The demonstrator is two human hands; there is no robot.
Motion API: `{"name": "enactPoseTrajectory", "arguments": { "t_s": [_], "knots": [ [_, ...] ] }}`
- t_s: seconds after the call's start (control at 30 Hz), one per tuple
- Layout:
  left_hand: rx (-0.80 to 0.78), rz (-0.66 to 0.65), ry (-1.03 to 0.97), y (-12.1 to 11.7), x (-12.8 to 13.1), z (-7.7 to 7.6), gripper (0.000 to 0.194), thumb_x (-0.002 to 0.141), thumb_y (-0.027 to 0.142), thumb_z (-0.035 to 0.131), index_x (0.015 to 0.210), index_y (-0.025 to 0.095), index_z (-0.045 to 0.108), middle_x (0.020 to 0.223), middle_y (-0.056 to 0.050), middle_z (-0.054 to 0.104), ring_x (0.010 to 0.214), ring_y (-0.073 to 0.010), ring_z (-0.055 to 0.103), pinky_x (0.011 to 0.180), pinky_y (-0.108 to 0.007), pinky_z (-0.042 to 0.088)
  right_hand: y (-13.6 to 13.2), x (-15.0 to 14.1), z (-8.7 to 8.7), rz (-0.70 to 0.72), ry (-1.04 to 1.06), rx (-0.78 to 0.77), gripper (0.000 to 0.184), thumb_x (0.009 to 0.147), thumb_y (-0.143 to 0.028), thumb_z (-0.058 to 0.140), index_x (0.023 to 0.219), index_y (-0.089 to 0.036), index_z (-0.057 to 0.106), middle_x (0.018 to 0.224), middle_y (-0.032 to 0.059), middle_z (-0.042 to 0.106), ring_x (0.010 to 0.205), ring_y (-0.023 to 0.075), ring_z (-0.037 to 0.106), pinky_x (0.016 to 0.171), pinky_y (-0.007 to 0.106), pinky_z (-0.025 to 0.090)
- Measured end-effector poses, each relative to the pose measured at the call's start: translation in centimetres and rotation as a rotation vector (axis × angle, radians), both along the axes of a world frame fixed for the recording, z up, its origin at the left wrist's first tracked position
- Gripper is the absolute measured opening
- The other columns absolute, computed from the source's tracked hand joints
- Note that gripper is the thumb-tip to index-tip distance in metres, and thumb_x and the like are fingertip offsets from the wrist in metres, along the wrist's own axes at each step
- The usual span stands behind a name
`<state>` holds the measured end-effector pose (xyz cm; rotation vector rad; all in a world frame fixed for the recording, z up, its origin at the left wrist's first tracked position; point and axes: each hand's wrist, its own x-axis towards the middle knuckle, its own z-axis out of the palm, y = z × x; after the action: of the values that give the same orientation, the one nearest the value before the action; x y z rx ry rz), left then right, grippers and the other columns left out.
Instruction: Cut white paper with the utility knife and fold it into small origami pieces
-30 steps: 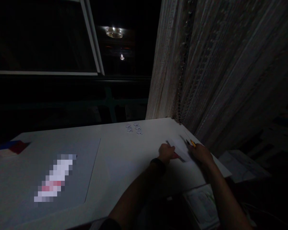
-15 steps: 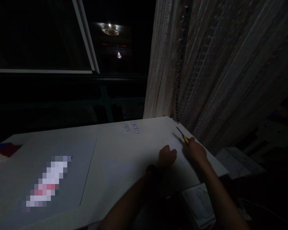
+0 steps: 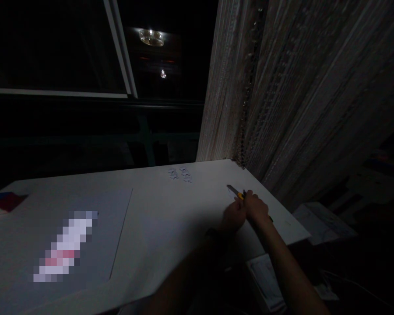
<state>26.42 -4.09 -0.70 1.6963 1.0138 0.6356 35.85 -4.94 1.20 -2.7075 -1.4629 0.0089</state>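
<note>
My right hand [image 3: 256, 207] is closed around a yellow box cutter [image 3: 237, 193], whose long blade points to the far left above the white table. Close against it, my left hand [image 3: 235, 215] is curled, its fingers by the knife's handle; whatever it grips is hidden in the dim light. A dark band circles my left wrist. Farther back on the table lie several small cut paper pieces [image 3: 180, 174].
The white table [image 3: 157, 197] runs to a dark window at the back and a string curtain [image 3: 226, 87] on the right. A board [image 3: 118, 236] with a blurred-out patch lies left, near a red and blue object [image 3: 9, 203]. Papers [image 3: 265, 280] sit below the table's edge.
My right hand has swung left with the box cutter and now meets my left hand, which has shifted slightly right. The blade tip has moved left and nearer.
</note>
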Motion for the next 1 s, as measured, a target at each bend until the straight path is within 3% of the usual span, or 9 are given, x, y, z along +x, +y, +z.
{"name": "enactPoseTrajectory", "arguments": {
  "t_s": [0.13,0.27,0.37,0.47,0.53,0.77,1.0],
  "knots": [
    [0.094,-0.041,0.064,-0.3,-0.2,-0.3,0.033,0.087,0.028,0.035,0.106,0.015,0.059,0.109,-0.011,0.064,0.099,-0.0237,0.059,0.086,-0.035,0.044,-0.4,0.6,0.1,0.051,0.027,0.004,0.042,0.085,-0.045,0.044,0.110,-0.011,0.044,0.102,0.0176,0.057,0.093,0.0295,0.060,0.069,0.035,0.044],
    [0.260,-0.041,0.077,-0.7,0.2,-1.8,0.037,0.084,0.023,0.037,0.116,0.014,0.053,0.117,-0.012,0.060,0.107,-0.0245,0.055,0.093,-0.037,0.042,-0.9,1.5,0.3,0.105,0.069,0.031,0.032,0.086,-0.038,0.045,0.103,-0.012,0.052,0.101,0.0165,0.058,0.093,0.0252,0.059,0.071,0.031,0.041],
    [0.524,-0.079,0.125,-1.1,0.1,-3.0,0.042,0.080,0.017,0.039,0.120,0.008,0.049,0.123,-0.017,0.054,0.114,-0.0258,0.050,0.098,-0.040,0.039,-1.1,2.3,0.7,0.082,0.113,0.105,0.037,0.087,-0.043,0.039,0.099,-0.014,0.056,0.098,0.0144,0.061,0.091,0.0240,0.060,0.069,0.029,0.041],
    [0.821,-0.156,0.208,-1.4,-0.6,-3.6,0.042,0.078,0.012,0.039,0.118,0.004,0.049,0.126,-0.020,0.050,0.119,-0.0259,0.045,0.101,-0.041,0.036,-1.2,2.9,1.0,-0.029,0.091,0.127,0.044,0.087,-0.048,0.034,0.099,-0.013,0.058,0.096,0.0160,0.063,0.089,0.0264,0.060,0.067,0.032,0.041],
    [0.925,-0.144,0.285,-1.6,-1.2,-3.7,0.040,0.080,0.012,0.038,0.118,0.004,0.049,0.127,-0.020,0.049,0.122,-0.0264,0.042,0.102,-0.043,0.035,-1.3,3.1,0.9,-0.080,0.072,0.112,0.045,0.086,-0.048,0.034,0.101,-0.012,0.058,0.096,0.0177,0.063,0.089,0.0279,0.061,0.066,0.033,0.041],
    [0.978,-0.056,0.402,-1.7,-1.6,-4.1,0.043,0.087,0.025,0.034,0.122,0.005,0.048,0.132,-0.020,0.045,0.127,-0.0296,0.036,0.104,-0.046,0.029,-1.0,3.0,-0.8,-0.056,0.051,0.151,0.040,0.088,-0.043,0.037,0.102,-0.012,0.058,0.099,0.0159,0.064,0.091,0.0254,0.060,0.070,0.031,0.041],
    [0.968,-0.065,0.418,-1.7,-1.4,-3.9,0.046,0.087,0.026,0.033,0.126,0.004,0.045,0.136,-0.018,0.042,0.129,-0.0280,0.032,0.105,-0.046,0.027,-0.2,2.6,-1.3,0.140,0.164,0.290,0.033,0.084,-0.038,0.048,0.104,-0.015,0.060,0.101,0.0091,0.066,0.092,0.0196,0.060,0.075,0.025,0.040]
  ]
}}
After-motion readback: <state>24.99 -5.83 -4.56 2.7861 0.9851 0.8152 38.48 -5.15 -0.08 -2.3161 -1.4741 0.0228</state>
